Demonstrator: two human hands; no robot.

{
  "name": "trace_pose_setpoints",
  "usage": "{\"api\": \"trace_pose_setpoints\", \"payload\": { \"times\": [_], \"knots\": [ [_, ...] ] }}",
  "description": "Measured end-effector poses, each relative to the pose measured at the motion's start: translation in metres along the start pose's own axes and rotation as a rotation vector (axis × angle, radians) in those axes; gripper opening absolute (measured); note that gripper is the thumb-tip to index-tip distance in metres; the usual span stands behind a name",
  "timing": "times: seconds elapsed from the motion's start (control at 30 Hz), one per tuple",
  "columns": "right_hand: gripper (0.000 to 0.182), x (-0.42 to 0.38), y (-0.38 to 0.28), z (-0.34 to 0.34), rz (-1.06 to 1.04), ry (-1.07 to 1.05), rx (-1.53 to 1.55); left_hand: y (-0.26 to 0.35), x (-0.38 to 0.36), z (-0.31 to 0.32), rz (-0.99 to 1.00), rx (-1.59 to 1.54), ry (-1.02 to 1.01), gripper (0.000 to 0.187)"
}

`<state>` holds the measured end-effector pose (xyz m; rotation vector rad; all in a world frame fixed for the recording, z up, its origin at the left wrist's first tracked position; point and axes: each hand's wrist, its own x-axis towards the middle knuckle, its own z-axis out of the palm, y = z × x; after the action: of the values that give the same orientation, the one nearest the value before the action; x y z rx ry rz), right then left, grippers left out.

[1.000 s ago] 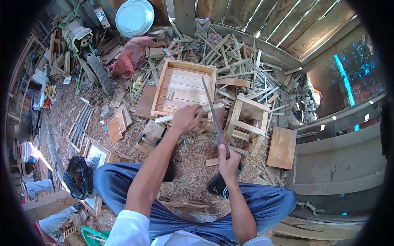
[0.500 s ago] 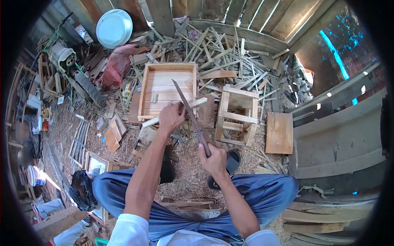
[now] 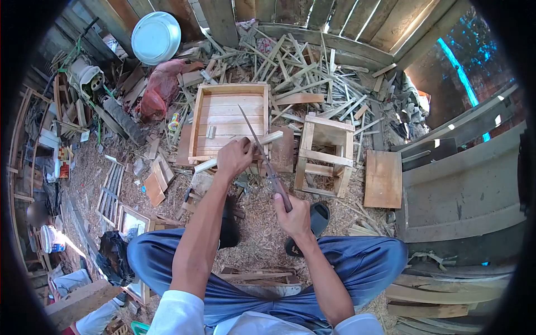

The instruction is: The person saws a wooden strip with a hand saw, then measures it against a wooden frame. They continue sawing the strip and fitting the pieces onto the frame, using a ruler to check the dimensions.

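My left hand (image 3: 234,158) is closed around a pale wooden strip (image 3: 272,137), whose ends stick out on both sides of the fingers. In my right hand (image 3: 293,215) is the brown handle of a long-bladed knife (image 3: 273,178). Its narrow, pointed blade slants up and left, crossing the strip just right of my left hand. Whether the edge bites into the wood cannot be made out. Beyond my hands lies a shallow wooden box (image 3: 195,117) with a small wood piece (image 3: 210,132) inside. A small wooden stool frame (image 3: 325,157) stands to the right.
Scrap sticks (image 3: 304,72) pile against the plank wall. A flat board (image 3: 383,178) and a large panel (image 3: 463,190) are at the right. A white basin (image 3: 156,39) and a red plastic bag (image 3: 159,89) sit at the back left. Another person is partly visible at far left.
The knife has turned slightly, so its blade now appears thinner, and my right hand has shifted a little to the right. My left hand still grips the strip in nearly the same place.
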<state>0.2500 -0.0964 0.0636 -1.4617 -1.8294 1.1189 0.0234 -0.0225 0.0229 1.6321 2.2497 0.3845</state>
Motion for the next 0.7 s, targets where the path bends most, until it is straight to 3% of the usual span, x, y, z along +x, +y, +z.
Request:
{"api": "trace_pose_setpoints", "payload": {
  "times": [0.27,0.5,0.7],
  "knots": [
    [0.035,-0.037,-0.003,-0.022,0.036,0.026,-0.003,0.001,-0.004,0.0,0.007,-0.022,0.023,0.041],
    [0.041,0.012,-0.014,0.016,-0.001,0.023,-0.068,-0.002,-0.005,0.004,0.006,-0.048,0.026,0.039],
    [0.029,-0.054,0.002,-0.004,0.053,0.076,-0.024,0.001,-0.006,-0.005,0.012,-0.06,0.059,0.037]
  ]
}}
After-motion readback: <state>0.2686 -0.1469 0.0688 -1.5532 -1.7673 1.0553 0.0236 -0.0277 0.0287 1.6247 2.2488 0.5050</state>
